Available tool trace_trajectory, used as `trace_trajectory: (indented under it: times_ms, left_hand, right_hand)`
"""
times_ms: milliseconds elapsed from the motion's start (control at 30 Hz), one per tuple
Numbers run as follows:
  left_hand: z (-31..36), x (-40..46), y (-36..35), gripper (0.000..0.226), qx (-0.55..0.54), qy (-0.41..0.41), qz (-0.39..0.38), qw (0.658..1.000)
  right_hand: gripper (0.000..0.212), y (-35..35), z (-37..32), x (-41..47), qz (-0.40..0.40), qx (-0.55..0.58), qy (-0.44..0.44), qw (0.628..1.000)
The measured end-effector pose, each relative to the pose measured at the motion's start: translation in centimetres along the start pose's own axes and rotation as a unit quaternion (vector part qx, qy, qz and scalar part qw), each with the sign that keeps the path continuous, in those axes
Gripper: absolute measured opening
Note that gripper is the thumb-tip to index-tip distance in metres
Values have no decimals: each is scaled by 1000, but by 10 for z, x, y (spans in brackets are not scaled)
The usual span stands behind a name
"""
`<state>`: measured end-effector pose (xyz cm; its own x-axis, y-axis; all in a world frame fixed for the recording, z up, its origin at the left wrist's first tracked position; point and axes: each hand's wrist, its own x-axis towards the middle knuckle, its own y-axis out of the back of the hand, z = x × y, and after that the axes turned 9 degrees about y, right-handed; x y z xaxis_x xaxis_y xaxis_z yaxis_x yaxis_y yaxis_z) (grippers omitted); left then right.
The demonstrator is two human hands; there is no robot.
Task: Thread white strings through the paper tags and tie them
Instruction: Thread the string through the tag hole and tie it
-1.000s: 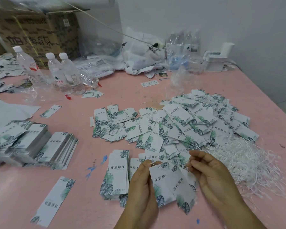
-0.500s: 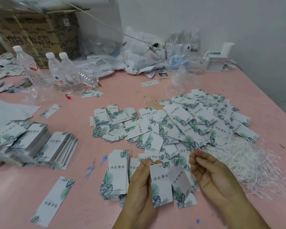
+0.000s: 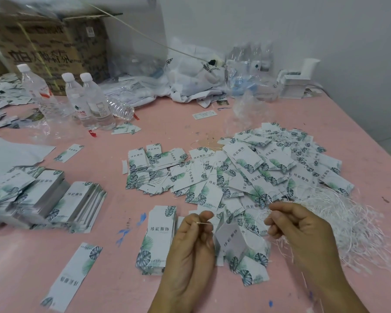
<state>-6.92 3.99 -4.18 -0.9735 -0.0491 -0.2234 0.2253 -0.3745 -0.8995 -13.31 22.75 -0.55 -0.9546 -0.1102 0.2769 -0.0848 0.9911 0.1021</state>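
Note:
My left hand pinches one end of a thin white string between thumb and forefinger. My right hand pinches the other end near its fingertips. A white leaf-printed paper tag hangs on the string between the two hands, with another tag lower behind it. A big pile of loose tags spreads over the pink table beyond my hands. A tangle of white strings lies to the right of my right hand.
Stacks of tags stand at the left, a small stack lies beside my left hand, and a single long tag lies near the front. Water bottles, a cardboard box and plastic bags crowd the back.
Both hands have drawn apart and risen slightly, pulling the string taut. The tags that my left hand held up now dangle lower between the hands.

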Motion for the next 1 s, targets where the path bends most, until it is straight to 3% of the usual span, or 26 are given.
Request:
trace_trajectory:
  times_ms: [167,333,433,467,533,567,667,800,933,1000]
  left_hand:
    - [3,-4,1,37,-34,5,-26,999]
    - [5,-7,-4,42,-44,34,-25,998]
    - [5,-7,-4,14,-14,42,8,999]
    - [4,-7,-5,3,3,39,20,999]
    - [1,-8,-5,11,44,33,37,998]
    - [-2,-7,-4,11,63,28,40,997]
    - [-11,-5,-5,9,103,21,19,994]
    - [-17,-4,-1,14,150,29,-12,988]
    - [-19,-6,3,15,154,36,-54,986]
    - [-19,-5,4,22,173,27,-67,982]
  right_hand:
    - [14,8,-2,7,-27,95,-90,991]
    - [12,9,1,11,-43,295,-212,931]
    - [10,4,-1,9,-81,375,-229,895]
    - [19,3,-1,7,-100,391,-230,886]
    - [44,0,-1,4,-128,401,-232,877]
    - [44,-3,-3,2,-135,398,-233,877]
    - [13,-14,-2,-5,-148,399,-231,875]
    - [11,-31,-4,-15,-172,348,-190,902]
    - [29,-34,-1,-19,-164,307,-161,924]
    - [26,-32,-2,-20,-157,298,-138,932]
